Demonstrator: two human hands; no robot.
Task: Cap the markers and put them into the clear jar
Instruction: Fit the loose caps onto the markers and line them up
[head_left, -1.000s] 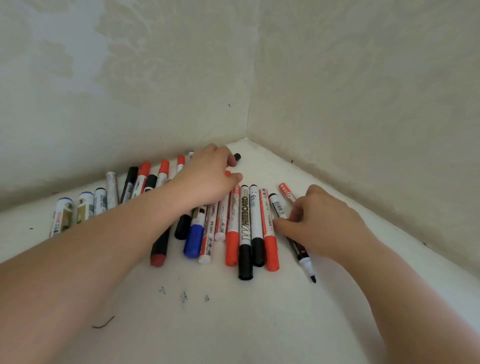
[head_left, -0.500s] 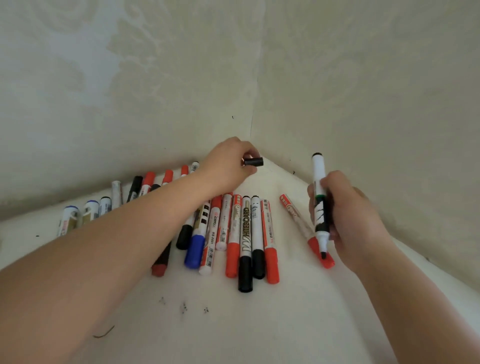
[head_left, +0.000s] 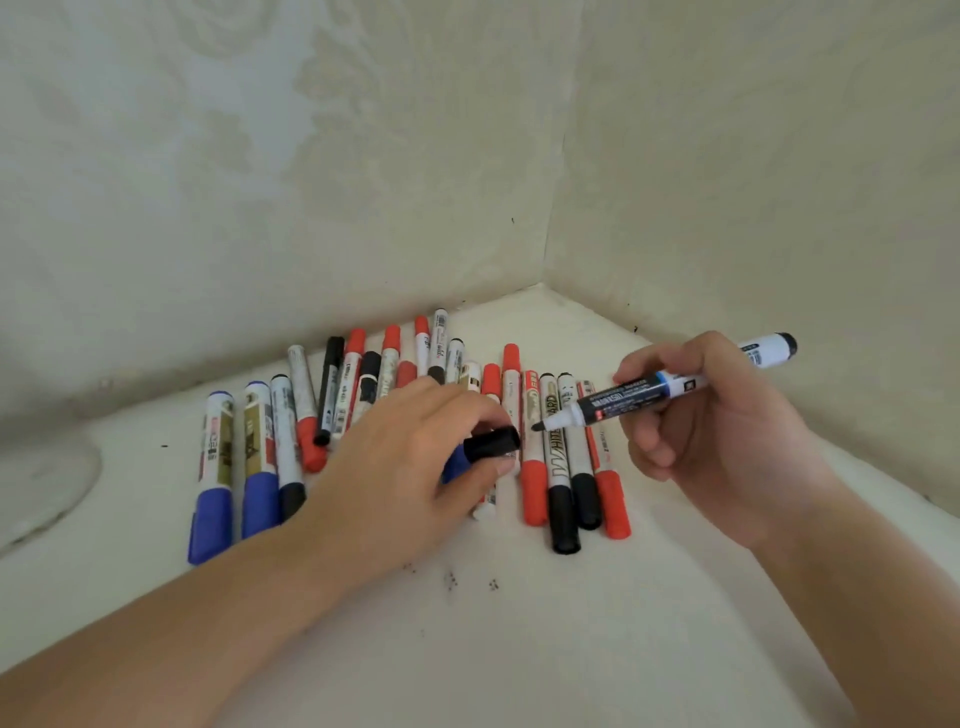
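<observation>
The right hand (head_left: 727, 431) holds the uncapped marker (head_left: 660, 392); the left hand (head_left: 410, 462) pinches the black cap (head_left: 492, 444) just beside its tip. If they meet crooked, ink may stain fingers. No clear jar is identifiable.

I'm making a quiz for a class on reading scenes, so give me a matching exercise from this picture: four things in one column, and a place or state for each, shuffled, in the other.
Things
1. black cap
2. uncapped marker
3. marker with WHITEBOARD lettering
4. leftmost blue-capped marker

Places or states
A. lying at the left end of the row on the table
B. held in the right hand, tip pointing left
C. pinched in the left hand
D. lying in the row, black cap towards the camera

Pairs: 1-C, 2-B, 3-D, 4-A
</observation>
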